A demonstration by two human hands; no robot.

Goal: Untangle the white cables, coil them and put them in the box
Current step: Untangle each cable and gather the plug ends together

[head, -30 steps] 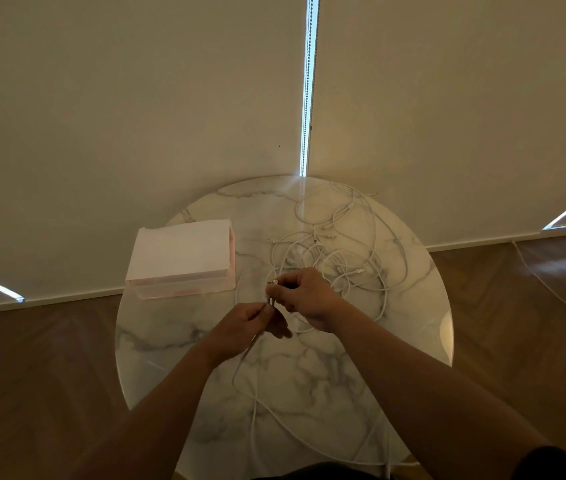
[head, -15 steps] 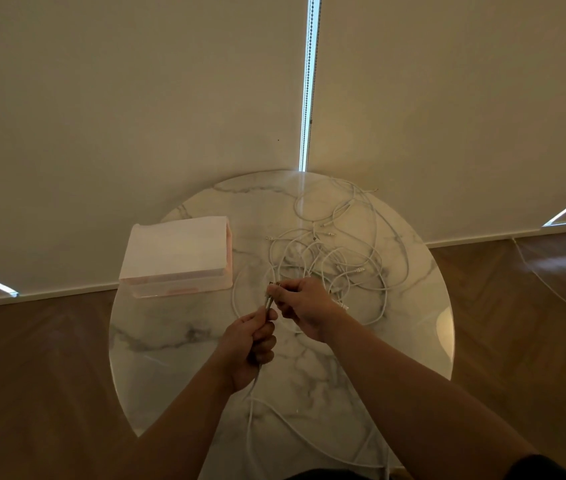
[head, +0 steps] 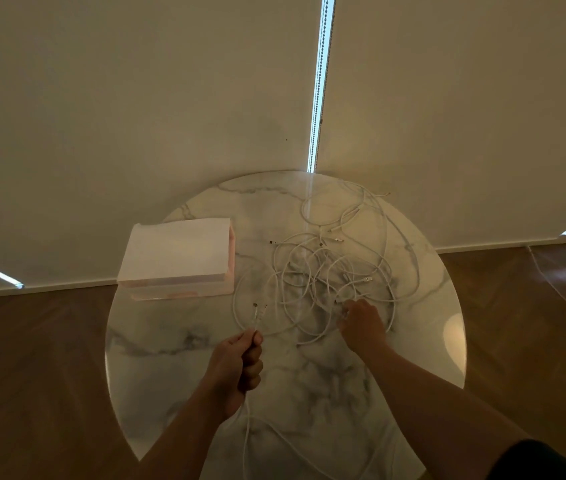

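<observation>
A tangle of white cables (head: 330, 268) lies on the right half of a round marble table (head: 170, 344). My left hand (head: 240, 362) grips two cable ends whose plugs (head: 259, 310) stick up above its fist; the cable trails down toward the table's near edge. My right hand (head: 361, 323) reaches into the near side of the tangle, its fingertips among the strands; whether it pinches one I cannot tell. A closed white and pink box (head: 177, 259) sits at the table's left.
Pale roller blinds fill the wall behind the table. Wooden floor surrounds it, and a thin white cord (head: 565, 292) runs across the floor at the right. More cable loops (head: 309, 445) lie along the table's near edge.
My hands have parted: the left one keeps the plug ends and has drawn back toward me, while the right one let go and moved right into the tangle.
</observation>
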